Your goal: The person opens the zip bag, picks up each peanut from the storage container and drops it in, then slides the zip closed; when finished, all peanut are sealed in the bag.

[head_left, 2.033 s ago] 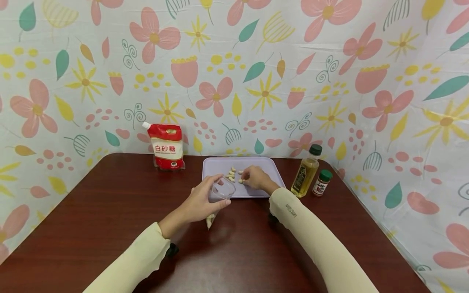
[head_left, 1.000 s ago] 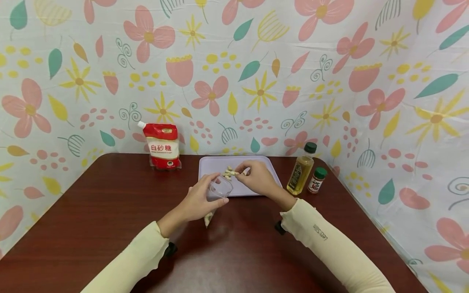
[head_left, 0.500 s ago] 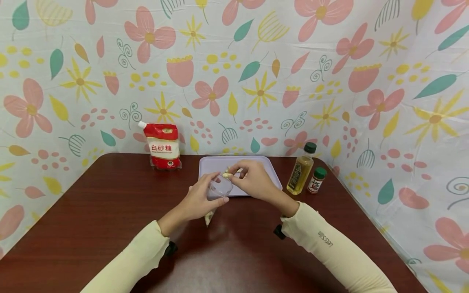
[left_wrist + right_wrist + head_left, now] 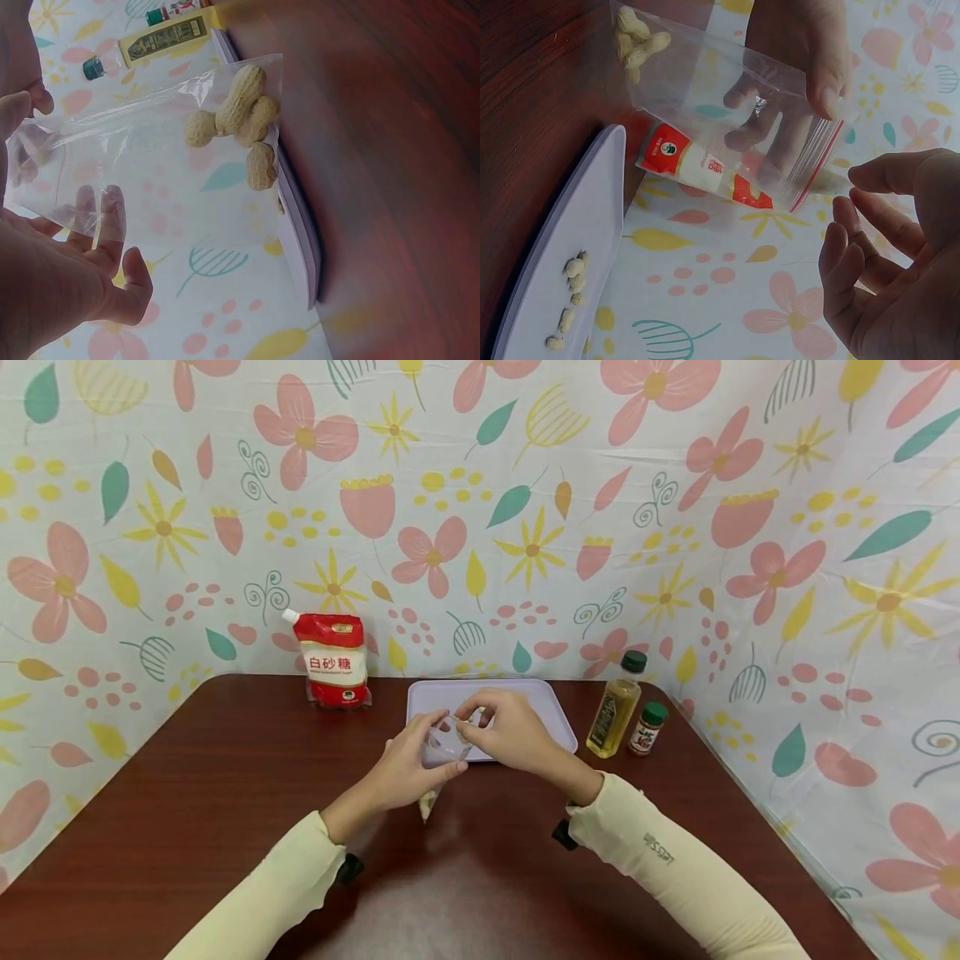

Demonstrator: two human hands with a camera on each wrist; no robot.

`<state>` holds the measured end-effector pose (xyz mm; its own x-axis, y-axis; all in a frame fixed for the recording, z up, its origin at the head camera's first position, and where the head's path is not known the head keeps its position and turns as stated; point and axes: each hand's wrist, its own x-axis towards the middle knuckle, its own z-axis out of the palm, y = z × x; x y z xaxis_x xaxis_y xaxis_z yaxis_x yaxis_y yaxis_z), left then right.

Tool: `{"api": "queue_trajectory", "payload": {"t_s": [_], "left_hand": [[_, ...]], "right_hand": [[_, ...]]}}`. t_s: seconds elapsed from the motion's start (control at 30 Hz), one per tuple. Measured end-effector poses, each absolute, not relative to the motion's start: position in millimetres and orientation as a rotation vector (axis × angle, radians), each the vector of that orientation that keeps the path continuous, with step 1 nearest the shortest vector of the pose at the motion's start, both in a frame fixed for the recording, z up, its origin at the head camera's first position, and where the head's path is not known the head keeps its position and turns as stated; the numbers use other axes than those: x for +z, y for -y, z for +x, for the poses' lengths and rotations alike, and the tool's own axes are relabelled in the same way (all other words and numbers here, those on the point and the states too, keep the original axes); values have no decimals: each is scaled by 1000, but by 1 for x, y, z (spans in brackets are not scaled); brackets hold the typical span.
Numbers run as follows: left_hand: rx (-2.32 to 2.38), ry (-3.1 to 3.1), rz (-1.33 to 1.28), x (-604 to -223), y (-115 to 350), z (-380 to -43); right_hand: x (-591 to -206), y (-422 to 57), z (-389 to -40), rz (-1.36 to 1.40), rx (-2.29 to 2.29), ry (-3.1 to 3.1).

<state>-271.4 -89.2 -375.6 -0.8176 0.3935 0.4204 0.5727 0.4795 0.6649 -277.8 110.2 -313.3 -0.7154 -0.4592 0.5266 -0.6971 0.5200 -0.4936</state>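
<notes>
My left hand [image 4: 408, 767] holds a clear zip bag [image 4: 697, 75] by its upper part, thumb on one side and fingers on the other, its mouth spread. Several unshelled peanuts [image 4: 244, 101] lie in the bag's bottom corner. At the red-striped mouth is my right hand [image 4: 510, 731], thumb and forefinger tips close together but slightly apart. A blurred beige peanut [image 4: 829, 181] shows just off those fingertips, at the opening. More peanuts [image 4: 576, 277] lie on the pale lilac tray [image 4: 604, 202] behind the hands; in the head view the hands hide them.
A red and white sugar pouch [image 4: 335, 660] stands at the back left of the dark wooden table [image 4: 247, 768]. Right of the tray stand an oil bottle [image 4: 617, 710] and a small green-capped jar [image 4: 648, 729]. A flowered cloth [image 4: 480, 527] hangs behind.
My right hand has picked a peanut off the tray and brought it left to the bag's mouth, where its fingertips have parted from it. The left hand holds the bag in nearly the same place.
</notes>
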Motion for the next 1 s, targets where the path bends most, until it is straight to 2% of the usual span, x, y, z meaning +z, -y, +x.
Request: {"api": "queue_trajectory", "payload": {"t_s": [0.47, 1.0], "left_hand": [[-1272, 2525, -825, -377, 92, -272], [-1268, 2521, -810, -377, 94, -274]], "right_hand": [[-319, -113, -287, 900, 1093, 2427], [-349, -122, -340, 629, 1118, 2536]]}}
